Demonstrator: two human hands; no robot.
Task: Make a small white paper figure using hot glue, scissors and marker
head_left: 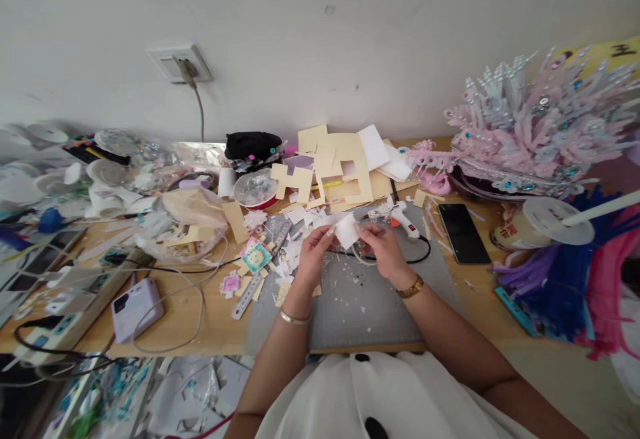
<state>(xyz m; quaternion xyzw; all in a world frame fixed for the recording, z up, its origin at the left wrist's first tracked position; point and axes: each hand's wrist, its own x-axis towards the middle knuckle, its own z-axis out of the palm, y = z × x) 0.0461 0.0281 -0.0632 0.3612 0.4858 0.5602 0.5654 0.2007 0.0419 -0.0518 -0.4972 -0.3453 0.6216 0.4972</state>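
Between my two hands, above the grey cutting mat (370, 312), is a small piece of white paper (347, 231). The fingers of my left hand (317, 249) pinch its left edge. On the other side, my right hand (381, 245) grips the right edge with thumb and fingers. Just beyond the right hand lies a white hot glue gun (406, 220) with its black cord curling on the mat. White paper scraps (295, 225) are heaped near the left hand, and a metal ruler (250, 292) lies slanted beside them.
Cut cream card sheets (357, 159) lean at the back. To the right are a black phone (464, 233), a drink cup (525, 225) with a straw, pipe cleaners (570, 272) and a pink beaded headpiece (535, 132). A power bank (137, 310), cables and a power strip (75, 305) occupy the left.
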